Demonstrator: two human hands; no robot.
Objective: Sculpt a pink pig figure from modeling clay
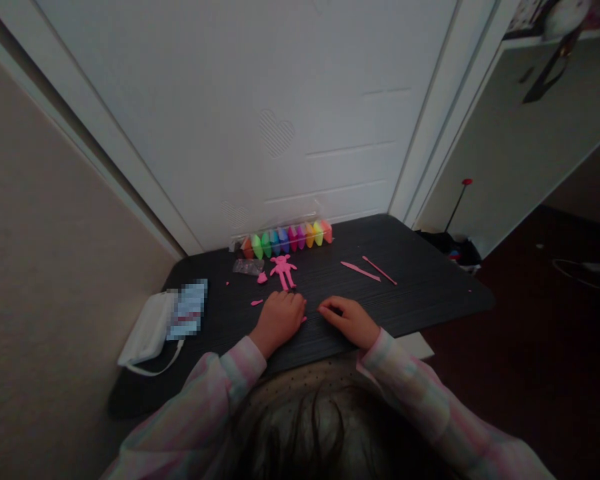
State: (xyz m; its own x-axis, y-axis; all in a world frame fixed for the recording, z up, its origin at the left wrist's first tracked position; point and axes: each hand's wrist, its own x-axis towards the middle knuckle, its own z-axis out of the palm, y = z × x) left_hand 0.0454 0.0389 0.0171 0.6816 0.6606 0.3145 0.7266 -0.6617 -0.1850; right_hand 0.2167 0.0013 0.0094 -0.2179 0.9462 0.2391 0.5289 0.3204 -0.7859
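Note:
My left hand [280,317] rests knuckles-up on the dark table [420,287], fingers curled down over a bit of pink clay that peeks out at its right edge. My right hand [347,319] lies beside it, fingers curled, its fingertips pointing toward the left hand. Just beyond my left hand lies a flat pink clay figure [283,269] with arms and legs. Small pink clay scraps [257,303] dot the table to its left.
A row of coloured clay packs [286,239] stands against the white door at the back. Two pink modelling tools [369,270] lie to the right. A crumpled clear wrapper [249,267] and a white pouch [153,328] sit at the left.

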